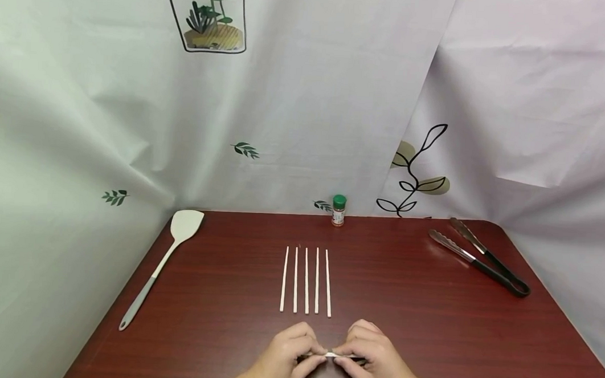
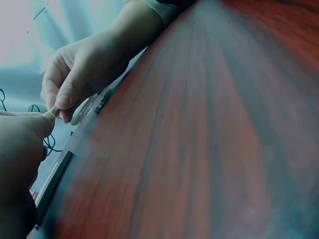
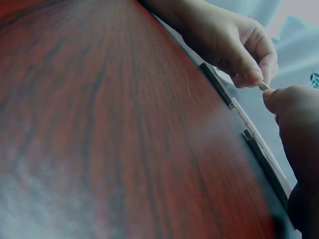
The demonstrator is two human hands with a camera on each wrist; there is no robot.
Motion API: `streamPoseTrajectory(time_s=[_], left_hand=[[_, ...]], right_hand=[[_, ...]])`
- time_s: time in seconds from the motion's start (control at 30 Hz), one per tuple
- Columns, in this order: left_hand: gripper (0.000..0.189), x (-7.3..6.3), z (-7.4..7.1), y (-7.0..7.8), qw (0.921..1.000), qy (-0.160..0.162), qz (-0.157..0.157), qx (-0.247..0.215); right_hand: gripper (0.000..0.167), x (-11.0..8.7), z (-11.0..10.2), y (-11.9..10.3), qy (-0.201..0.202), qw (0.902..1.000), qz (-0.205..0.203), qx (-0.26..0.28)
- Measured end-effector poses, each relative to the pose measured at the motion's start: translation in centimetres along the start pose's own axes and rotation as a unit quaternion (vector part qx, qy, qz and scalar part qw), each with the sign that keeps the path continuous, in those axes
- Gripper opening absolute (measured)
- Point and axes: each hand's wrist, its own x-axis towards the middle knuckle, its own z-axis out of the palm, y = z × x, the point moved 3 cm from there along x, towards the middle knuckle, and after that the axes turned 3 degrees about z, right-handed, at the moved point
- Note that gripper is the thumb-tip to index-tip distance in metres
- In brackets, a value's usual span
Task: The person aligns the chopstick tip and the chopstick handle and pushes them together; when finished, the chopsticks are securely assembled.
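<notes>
My left hand (image 1: 294, 354) and right hand (image 1: 368, 357) meet near the front of the table. Thumbs and fingers of both pinch a small white stick (image 1: 331, 355) from opposite sides; only a short bit shows between the fingertips. In the right wrist view the held white stick (image 3: 263, 86) is raised off the tabletop. Dark narrow pieces (image 1: 359, 360) show behind the fingers, and in the right wrist view a black bar (image 3: 266, 167) lies on the table; their kind is unclear. Beyond the hands, several thin white sticks (image 1: 306, 280) lie side by side, pointing away.
A white spatula (image 1: 185, 225) with a grey handle lies at the left. Metal tongs (image 1: 483, 258) with black handles lie spread at the far right. A green-capped spice jar (image 1: 338, 211) stands at the back edge of the dark red table (image 1: 214, 298). Patterned curtains (image 1: 312, 98) surround it.
</notes>
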Motion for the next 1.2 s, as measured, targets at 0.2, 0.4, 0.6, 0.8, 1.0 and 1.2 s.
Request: streamPoseTrajectory(time_s=[0.2,0.4,0.6,0.8,1.0,1.2], left_hand=[[0.012,0.2,0.1,0.1,0.9999,0.001,-0.012,-0.001],[0.010,0.1,0.0,0.1,0.9997,0.003,-0.020,0.013],[0.010,0.1,-0.1,-0.1,0.9982,0.012,-0.012,0.058],[0.022,0.4,-0.1,-0.2,0.9968,0.009,-0.005,0.079],[0.039,0.6,0.0,0.2,0.9941,-0.035,0.003,0.103],[0.032,0.6,0.6,0.7,0.9900,-0.064,0.035,0.121]], right_hand=[[0.011,0.4,-0.1,-0.3,0.001,0.9999,0.009,0.014],[0.011,0.7,-0.3,-0.2,0.006,1.0000,0.004,-0.007],[0.015,1.1,-1.5,0.5,0.045,0.9987,0.008,0.020],[0.036,-1.0,-2.4,2.8,0.088,0.9874,0.114,0.065],[0.037,-2.6,-3.0,4.4,0.103,0.9382,0.286,0.166],[0.029,-2.8,-3.5,5.3,0.141,0.8930,0.363,0.225]])
